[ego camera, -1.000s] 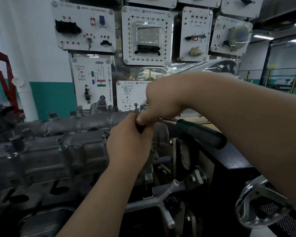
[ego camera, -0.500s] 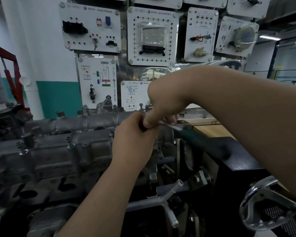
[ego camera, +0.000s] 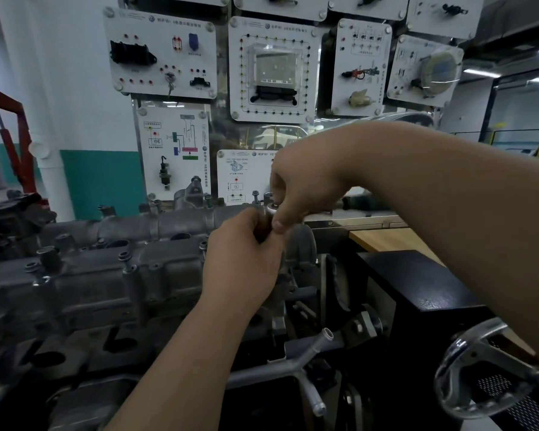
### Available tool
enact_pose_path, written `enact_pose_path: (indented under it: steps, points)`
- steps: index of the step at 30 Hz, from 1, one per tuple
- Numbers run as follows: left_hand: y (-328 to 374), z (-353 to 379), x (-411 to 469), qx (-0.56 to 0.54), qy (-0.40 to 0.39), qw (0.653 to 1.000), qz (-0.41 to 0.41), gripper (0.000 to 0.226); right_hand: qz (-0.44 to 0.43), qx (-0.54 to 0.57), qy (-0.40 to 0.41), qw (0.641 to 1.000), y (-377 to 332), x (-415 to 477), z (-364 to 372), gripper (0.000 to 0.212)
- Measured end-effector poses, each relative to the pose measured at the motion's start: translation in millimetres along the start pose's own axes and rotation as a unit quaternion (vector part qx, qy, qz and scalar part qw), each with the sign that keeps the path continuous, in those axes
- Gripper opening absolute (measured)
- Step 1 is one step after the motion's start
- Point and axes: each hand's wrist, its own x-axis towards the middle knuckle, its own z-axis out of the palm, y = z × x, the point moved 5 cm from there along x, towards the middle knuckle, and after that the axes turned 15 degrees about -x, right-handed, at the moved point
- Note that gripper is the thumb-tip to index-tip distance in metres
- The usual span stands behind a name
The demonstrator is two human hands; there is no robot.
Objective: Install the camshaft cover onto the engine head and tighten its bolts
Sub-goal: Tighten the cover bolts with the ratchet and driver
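Observation:
The grey cast camshaft cover lies on the engine head, filling the left and middle of the head view. Several bolts stand up from it, one near the front and one at the far edge. My left hand is closed around the dark socket under the ratchet head at the cover's right end. My right hand grips the ratchet wrench at its head, thumb pressed down beside it. The wrench's dark handle points right, blurred. The bolt under the socket is hidden.
A black stand box and a chrome handwheel sit to the right. A wooden bench top lies behind them. White training panels cover the wall. A forked metal pipe juts out below the cover. Red frame at left.
The wrench handle has swung from the near right round toward the far right. My right hand has shifted with it; my left hand stays on the socket.

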Motion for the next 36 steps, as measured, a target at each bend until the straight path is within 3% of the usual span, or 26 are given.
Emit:
enact_pose_path:
  steps: [3, 7, 13, 19, 24, 27, 33, 36]
  points:
    - [1, 2, -1, 0.013, -0.035, 0.999, -0.012, 0.019, 0.0, 0.016, 0.011, 1.0, 1, 0, 3, 0.033]
    - [0, 7, 2, 0.045, -0.023, 0.998, -0.043, 0.017, 0.036, 0.072, -0.047, 0.996, -5, 3, 16, 0.057]
    - [0, 6, -2, 0.045, -0.034, 0.998, -0.008, 0.018, 0.001, 0.019, 0.022, 1.0, -2, -2, 2, 0.032]
    - [-4, 6, 4, 0.044, 0.007, 0.998, -0.054, 0.005, 0.042, 0.074, -0.027, 0.996, -10, 3, 14, 0.057]
    - [4, 1, 3, 0.007, 0.004, 1.0, -0.028, 0.02, 0.003, 0.046, 0.021, 0.999, -1, -2, 2, 0.037]
    - [5, 2, 1, 0.027, 0.001, 0.999, -0.026, 0.024, 0.008, 0.068, 0.049, 0.996, 3, -4, 4, 0.038]
    - [8, 3, -3, 0.059, -0.007, 0.998, -0.022, 0.02, 0.065, 0.173, -0.065, 0.981, -2, 2, 21, 0.054]
    - [6, 2, 0, 0.047, -0.01, 0.999, -0.026, 0.019, 0.047, 0.15, -0.051, 0.986, -1, 2, 14, 0.048]
